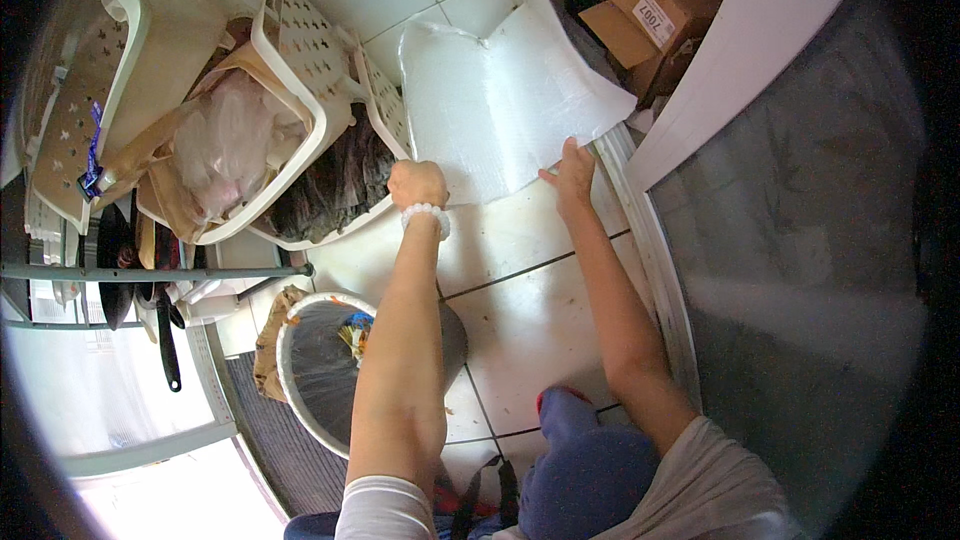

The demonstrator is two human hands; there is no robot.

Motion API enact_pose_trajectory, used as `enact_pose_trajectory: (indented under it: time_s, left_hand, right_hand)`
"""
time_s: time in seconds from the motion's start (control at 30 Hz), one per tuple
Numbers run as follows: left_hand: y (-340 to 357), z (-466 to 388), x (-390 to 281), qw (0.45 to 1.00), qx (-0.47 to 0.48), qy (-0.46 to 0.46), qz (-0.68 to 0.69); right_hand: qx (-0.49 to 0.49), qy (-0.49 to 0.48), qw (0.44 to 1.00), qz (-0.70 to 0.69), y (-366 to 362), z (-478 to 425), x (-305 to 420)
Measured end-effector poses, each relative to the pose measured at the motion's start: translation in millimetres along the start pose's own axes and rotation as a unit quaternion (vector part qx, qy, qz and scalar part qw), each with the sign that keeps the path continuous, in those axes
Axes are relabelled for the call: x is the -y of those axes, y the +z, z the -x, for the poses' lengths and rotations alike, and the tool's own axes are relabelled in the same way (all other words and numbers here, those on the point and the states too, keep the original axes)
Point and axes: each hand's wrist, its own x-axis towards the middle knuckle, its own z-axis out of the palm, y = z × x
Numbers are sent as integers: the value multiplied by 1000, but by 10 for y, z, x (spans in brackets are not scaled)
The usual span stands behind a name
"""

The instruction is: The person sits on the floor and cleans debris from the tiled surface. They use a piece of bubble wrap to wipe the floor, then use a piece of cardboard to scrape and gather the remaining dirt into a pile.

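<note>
A whitish, translucent plastic sheet (502, 97), which looks like bubble wrap, stretches out in front of me above the tiled floor. My left hand (418, 184), with a pale bead bracelet at the wrist, is closed in a fist on its near left corner. At the near right edge, my right hand (574, 171) pinches the sheet between thumb and fingers. The sheet's far part sags and creases near the doorway, and its left side runs close to the stacked baskets.
Stacked cream plastic baskets (300, 30) at left hold bags and dark plastic. Below them stands a lined waste bin (283, 367). A metal rack (225, 272) carries pans. An opened cardboard box (637, 15) sits at upper right, beside a white door edge (750, 52). Tiles (517, 330) lie underfoot.
</note>
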Motion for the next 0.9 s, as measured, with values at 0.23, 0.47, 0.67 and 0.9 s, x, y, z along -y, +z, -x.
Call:
enact_pose_trajectory:
  time_s: [0.23,0.47,0.67,0.9]
  left_hand:
    - [-233,195,-211,1000,-9,10,16]
    - [-283,98,-177,1000,11,-16,12]
    - [-247,95,-211,1000,9,-5,-14]
    - [-79,-21,-145,997,10,-46,64]
  right_hand:
    - [-68,-54,980,182,12,-273,-47]
    - [-3,-72,956,285,-121,-187,-281]
    - [6,-43,965,257,-41,-214,-116]
    - [-10,82,994,77,-89,-173,21]
